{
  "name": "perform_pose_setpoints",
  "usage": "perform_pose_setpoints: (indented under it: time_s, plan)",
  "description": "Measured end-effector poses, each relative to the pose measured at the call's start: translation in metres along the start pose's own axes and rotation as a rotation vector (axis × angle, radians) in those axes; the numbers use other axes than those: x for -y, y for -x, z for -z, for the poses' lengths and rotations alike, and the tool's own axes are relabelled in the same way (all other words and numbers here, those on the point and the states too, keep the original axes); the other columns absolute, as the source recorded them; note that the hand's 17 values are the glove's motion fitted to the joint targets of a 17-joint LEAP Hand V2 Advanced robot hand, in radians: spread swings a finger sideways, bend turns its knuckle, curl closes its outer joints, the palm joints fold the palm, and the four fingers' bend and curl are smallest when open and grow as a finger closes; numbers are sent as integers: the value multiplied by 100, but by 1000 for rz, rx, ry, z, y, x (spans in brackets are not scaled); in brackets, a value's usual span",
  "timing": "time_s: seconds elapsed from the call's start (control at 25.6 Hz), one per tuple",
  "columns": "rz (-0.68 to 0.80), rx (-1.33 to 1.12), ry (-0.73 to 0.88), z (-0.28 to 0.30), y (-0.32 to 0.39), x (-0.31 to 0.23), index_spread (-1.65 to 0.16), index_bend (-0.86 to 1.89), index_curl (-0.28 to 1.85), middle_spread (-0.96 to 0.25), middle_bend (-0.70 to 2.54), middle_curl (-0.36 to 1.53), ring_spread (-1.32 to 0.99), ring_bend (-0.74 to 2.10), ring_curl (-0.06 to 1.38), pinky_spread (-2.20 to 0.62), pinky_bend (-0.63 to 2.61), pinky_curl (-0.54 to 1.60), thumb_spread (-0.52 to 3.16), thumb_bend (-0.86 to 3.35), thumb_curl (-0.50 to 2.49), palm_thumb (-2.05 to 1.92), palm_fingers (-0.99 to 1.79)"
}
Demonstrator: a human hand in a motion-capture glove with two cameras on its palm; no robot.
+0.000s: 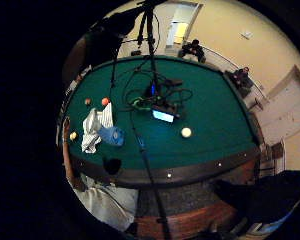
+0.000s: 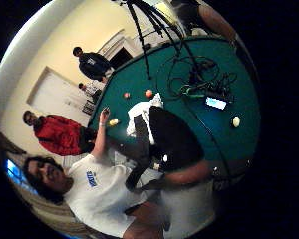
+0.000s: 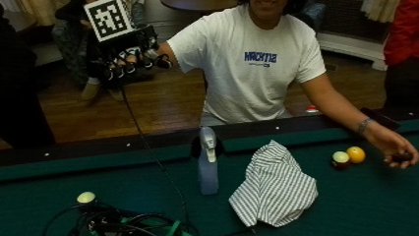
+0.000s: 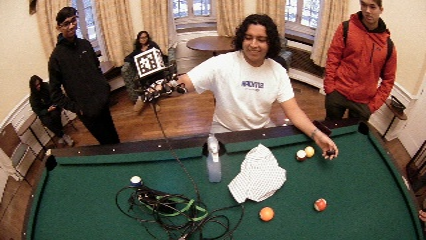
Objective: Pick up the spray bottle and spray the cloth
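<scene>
The gloved right hand [image 3: 128,56] is raised off to the side, well apart from the pool table [image 3: 78,172], its fingers [image 3: 140,61] loosely curled around nothing. Far below those fingers the spray bottle [image 3: 208,164] stands upright near the rail, just beside the crumpled striped cloth [image 3: 275,187]. The bottle looks like rigid, light, smooth plastic, tall enough to tip easily; its narrow neck under the trigger seems the best hold.

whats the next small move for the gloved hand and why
Probably bring the gloved right hand down toward the spray bottle: the hand is raised off the table holding nothing, while the bottle stands upright, untouched, beside the striped cloth.
</scene>
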State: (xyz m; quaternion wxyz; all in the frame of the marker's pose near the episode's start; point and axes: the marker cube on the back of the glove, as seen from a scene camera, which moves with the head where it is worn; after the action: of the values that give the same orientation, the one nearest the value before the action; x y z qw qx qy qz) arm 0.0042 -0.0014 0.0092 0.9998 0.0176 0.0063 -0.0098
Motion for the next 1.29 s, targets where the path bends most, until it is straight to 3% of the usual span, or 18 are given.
perform_pose_setpoints:
  time_s: [0.23, 0.43, 0.59, 0.86, 1.29]
  plan:
    - [3, -3, 74, -28, -12, -19, -42, 18, 24, -9, 18, 20, -7, 26, 19, 20, 37, 23, 112, 16, 19, 37, 47]
    - [121, 29, 90, -66, -38, -45, -43, 17, 26, -10, 17, 21, -7, 27, 20, 20, 37, 25, 117, 13, 21, 38, 46]
    - [5, 46, 160, -86, -45, -66, -44, 17, 27, -10, 17, 23, -8, 27, 22, 21, 36, 26, 120, 12, 22, 39, 46]
    - [-36, 118, 183, -115, -54, -90, -44, 16, 28, -10, 18, 25, -8, 27, 23, 21, 35, 28, 122, 9, 24, 41, 46]
    - [-112, 530, 192, -167, -45, -109, -43, 15, 29, -10, 18, 27, -9, 29, 26, 20, 35, 30, 121, 10, 31, 56, 49]
